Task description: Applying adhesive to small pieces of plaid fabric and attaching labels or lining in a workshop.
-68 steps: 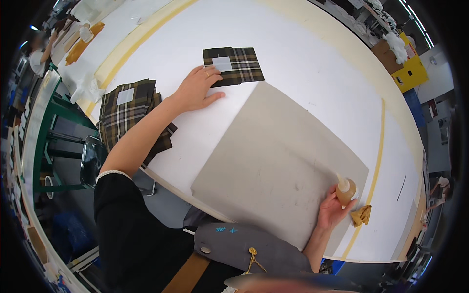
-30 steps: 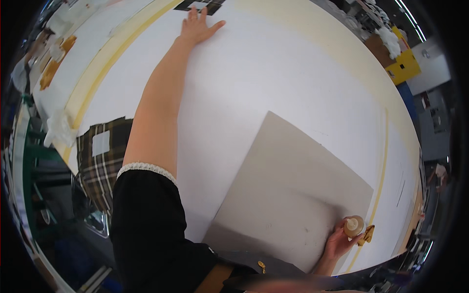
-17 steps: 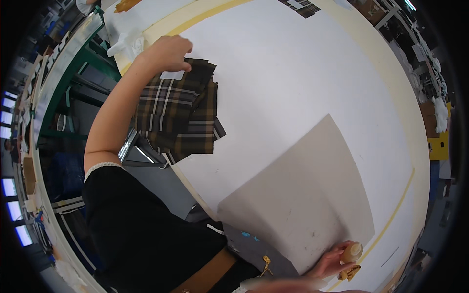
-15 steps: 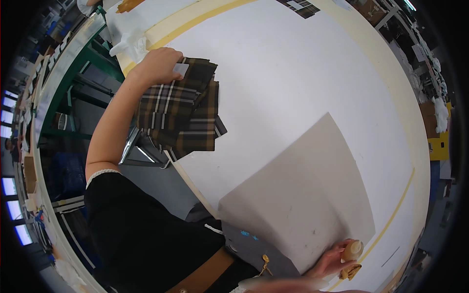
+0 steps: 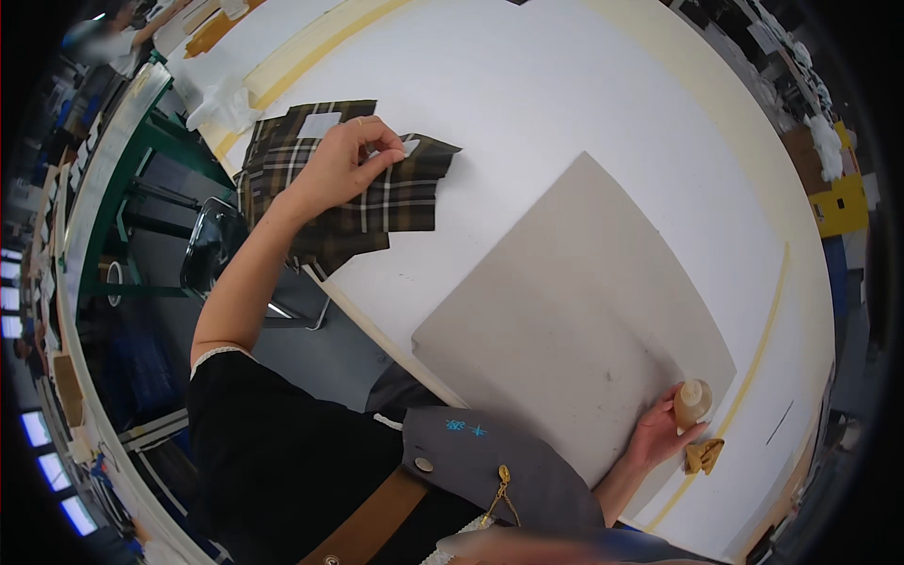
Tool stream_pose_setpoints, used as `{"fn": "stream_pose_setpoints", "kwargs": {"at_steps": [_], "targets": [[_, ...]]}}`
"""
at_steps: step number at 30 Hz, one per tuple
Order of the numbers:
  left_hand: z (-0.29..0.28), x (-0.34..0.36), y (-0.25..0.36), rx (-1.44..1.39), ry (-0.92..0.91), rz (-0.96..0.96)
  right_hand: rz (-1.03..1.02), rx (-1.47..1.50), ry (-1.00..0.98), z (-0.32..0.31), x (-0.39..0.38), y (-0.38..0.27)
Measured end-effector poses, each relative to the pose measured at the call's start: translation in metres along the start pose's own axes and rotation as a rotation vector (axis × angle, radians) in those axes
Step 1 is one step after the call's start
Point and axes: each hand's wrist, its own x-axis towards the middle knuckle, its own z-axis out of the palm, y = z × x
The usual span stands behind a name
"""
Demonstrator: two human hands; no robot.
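Observation:
A stack of brown-and-black plaid fabric pieces (image 5: 377,204) lies at the table's left edge. My left hand (image 5: 348,162) is over it, thumb and fingertips pinched on the top plaid piece (image 5: 428,158) beside its small white patch. Another white patch (image 5: 319,125) shows on a piece left of my fingers. Toward the near right, my right hand (image 5: 656,435) is wrapped round a squat translucent bottle (image 5: 693,400) with tan contents, over the grey sheet's right edge. A crumpled mustard-brown scrap (image 5: 703,456) lies just below that hand.
A large grey sheet (image 5: 565,282) covers the near middle of the white table (image 5: 499,85). Crumpled white plastic (image 5: 224,106) sits behind the fabric stack. A dark stool (image 5: 212,247) stands left of the table edge. Another person (image 5: 118,42) is at the far left.
My left hand has shifted right across the stack with the top plaid piece, uncovering another white patch. My right hand still grasps the bottle. The view has shifted slightly.

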Motion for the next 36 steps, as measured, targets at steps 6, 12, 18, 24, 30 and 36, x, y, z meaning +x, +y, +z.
{"fn": "stream_pose_setpoints", "kwargs": {"at_steps": [6, 12, 18, 24, 30, 36], "targets": [[0.110, 0.018, 0.116, -0.243, -0.289, 0.212, -0.111, -0.148, 0.034, 0.012, 0.003, 0.016], [0.190, 0.038, 0.127, 0.047, -0.284, 0.546, -0.217, -0.494, 0.088, 0.027, -0.008, 0.023], [0.191, 0.044, 0.128, 0.166, -0.049, 0.636, -0.207, -0.476, 0.148, 0.019, -0.013, 0.015], [0.200, 0.074, 0.115, 0.167, -0.216, 0.367, -0.163, -0.400, 0.158, 0.020, -0.004, 0.019], [0.188, 0.080, 0.111, 0.229, -0.208, 0.542, -0.183, -0.269, 0.200, 0.014, -0.002, 0.016], [0.112, 0.055, 0.185, -0.334, -1.055, 0.314, -0.129, 0.009, 0.110, 0.007, 0.002, 0.007]]}}
